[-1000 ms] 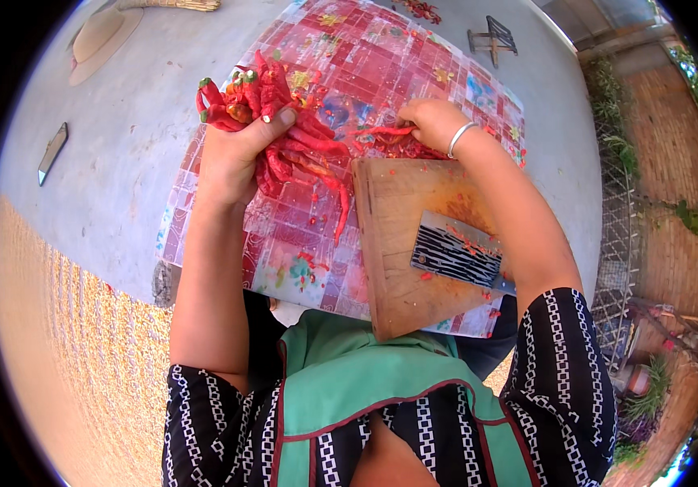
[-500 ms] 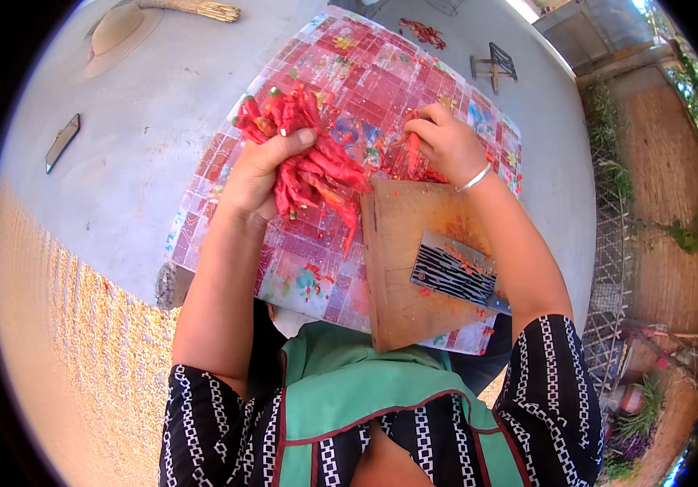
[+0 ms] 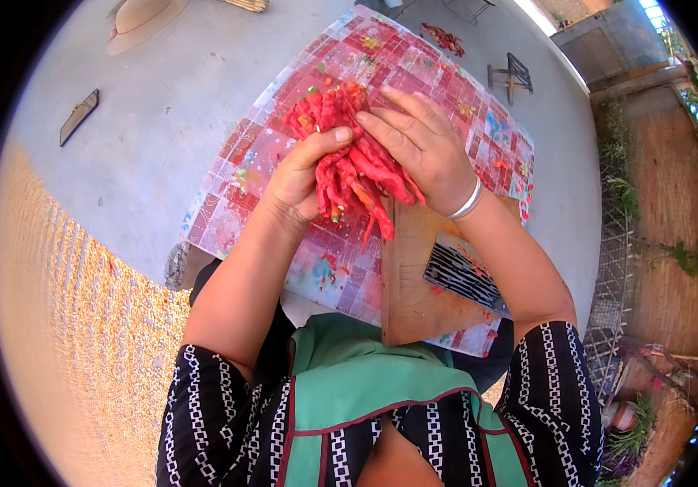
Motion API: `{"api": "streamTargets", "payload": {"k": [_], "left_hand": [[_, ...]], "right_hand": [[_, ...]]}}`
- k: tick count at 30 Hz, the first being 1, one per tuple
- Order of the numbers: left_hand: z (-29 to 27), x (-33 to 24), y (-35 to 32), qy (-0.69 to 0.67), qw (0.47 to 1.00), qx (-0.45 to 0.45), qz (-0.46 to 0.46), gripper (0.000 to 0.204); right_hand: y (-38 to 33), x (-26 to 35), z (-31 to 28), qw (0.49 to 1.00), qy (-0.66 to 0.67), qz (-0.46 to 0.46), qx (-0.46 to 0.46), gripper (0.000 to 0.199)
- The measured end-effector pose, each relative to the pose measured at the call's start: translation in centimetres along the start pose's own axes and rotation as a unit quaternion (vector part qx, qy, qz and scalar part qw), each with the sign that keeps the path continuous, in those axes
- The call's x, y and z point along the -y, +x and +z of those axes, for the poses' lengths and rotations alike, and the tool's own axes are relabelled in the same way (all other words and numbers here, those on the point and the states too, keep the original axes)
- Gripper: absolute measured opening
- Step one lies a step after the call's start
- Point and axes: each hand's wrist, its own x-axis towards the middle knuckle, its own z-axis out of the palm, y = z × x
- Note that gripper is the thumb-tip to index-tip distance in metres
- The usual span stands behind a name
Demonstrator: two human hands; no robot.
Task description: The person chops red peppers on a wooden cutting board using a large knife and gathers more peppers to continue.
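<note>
A thick bunch of red chili peppers (image 3: 365,166) is gripped in my left hand (image 3: 304,170), its thumb pressed across the front and the tips hanging down to the right. Against the right side of the bunch lies my right hand (image 3: 430,150), fingers stretched out and slightly apart. What its palm touches is hidden. Below it, a wooden cutting board (image 3: 414,312) rests on the table. A cleaver (image 3: 458,272) with a dark-patterned blade lies flat on the board, with bits of red pepper on it; my right forearm hides part of its handle end.
A red checkered cloth covers the table (image 3: 316,276), scattered with pepper scraps. Beyond its far edge, a red pile (image 3: 444,39) and a small folding stool (image 3: 511,77) are on the floor. To the left lie a straw hat (image 3: 146,20) and a flat dark-edged object (image 3: 79,118).
My right hand has moved left from the peppers on the table to the bunch, its fingers now extended. My left hand has shifted right with the bunch. The whole view has shifted slightly.
</note>
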Motion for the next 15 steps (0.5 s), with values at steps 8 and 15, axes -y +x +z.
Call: {"api": "streamTargets", "payload": {"k": [8,15], "left_hand": [[0.2,-2.4,0.7,0.151,0.979,-0.049,0.129,0.02],[-0.2,-4.8,0.2,0.158,0.962,-0.079,0.207,0.027]], "right_hand": [[-1.0,-1.3,0.5,0.986,0.028,0.154,-0.06,0.035],[-4.7,5.2,3.9,0.94,0.044,0.054,0.335,0.011]]}}
